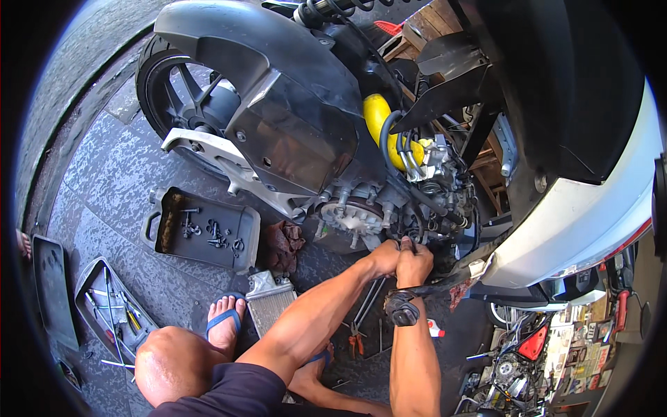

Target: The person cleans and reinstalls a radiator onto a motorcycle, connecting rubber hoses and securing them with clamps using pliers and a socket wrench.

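Note:
Both hands meet low on the engine of a partly stripped scooter. My left hand [384,258] is closed, its fingers pressed together against the right. My right hand [415,264], below a dark wristwatch [403,308], is also closed, thumb towards the engine. Whatever sits between the fingers is hidden. Just left of them is the exposed finned fan rotor [352,218]. Hoses and the grey engine body [442,182] lie beyond, with a bright yellow intake pipe [379,118] above.
A cut black container [246,240] holds several bolts. Beside it lie a reddish rag [283,244] and a radiator [272,306]. Pliers with orange handles [356,343] rest on the floor under my arms. A tool tray [104,281] stands left; the white body panel [556,229] overhangs right.

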{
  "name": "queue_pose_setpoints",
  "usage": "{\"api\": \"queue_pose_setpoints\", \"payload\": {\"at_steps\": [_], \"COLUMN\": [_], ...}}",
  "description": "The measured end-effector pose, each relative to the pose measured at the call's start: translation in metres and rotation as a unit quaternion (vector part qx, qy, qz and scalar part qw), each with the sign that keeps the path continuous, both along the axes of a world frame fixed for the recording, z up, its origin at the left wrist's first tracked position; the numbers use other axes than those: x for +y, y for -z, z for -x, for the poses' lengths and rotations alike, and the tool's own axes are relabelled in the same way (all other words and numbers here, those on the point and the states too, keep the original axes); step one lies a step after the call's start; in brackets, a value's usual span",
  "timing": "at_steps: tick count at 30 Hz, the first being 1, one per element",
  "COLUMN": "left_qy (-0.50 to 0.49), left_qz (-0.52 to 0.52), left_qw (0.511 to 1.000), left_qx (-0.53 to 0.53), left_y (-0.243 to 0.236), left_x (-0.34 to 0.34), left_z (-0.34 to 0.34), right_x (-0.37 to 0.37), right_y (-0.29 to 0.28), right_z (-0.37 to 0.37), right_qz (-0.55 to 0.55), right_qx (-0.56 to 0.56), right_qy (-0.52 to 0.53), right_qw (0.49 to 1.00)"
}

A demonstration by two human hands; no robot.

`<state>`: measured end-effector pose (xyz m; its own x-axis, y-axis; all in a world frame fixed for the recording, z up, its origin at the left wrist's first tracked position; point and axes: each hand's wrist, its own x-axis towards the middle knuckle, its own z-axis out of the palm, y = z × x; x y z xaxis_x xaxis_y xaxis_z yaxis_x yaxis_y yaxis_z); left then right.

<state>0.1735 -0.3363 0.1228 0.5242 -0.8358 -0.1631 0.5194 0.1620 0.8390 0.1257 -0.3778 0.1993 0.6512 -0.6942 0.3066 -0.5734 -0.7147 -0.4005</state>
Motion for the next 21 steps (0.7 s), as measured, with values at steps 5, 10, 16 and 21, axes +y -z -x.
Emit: {"api": "queue_pose_setpoints", "payload": {"at_steps": [5,10,16,21], "left_qy": [0.156,0.067,-0.004,-0.204], "left_qz": [0.181,0.146,-0.068,-0.138], "left_qw": [0.969,0.987,0.987,0.956], "left_qx": [0.062,0.031,-0.148,-0.163], "left_y": [0.018,0.018,0.001,-0.013], "left_x": [0.002,0.002,0.053,0.08], "left_z": [-0.014,-0.012,0.023,0.061], "right_x": [0.029,0.025,-0.01,-0.011], "right_y": [-0.001,0.001,0.05,0.054], "right_z": [-0.006,-0.005,0.045,0.059], "right_qz": [0.067,0.067,-0.161,-0.339], "right_qx": [-0.024,-0.028,-0.154,-0.203], "right_qy": [0.023,-0.011,-0.059,-0.049], "right_qw": [0.997,0.997,0.973,0.917]}}
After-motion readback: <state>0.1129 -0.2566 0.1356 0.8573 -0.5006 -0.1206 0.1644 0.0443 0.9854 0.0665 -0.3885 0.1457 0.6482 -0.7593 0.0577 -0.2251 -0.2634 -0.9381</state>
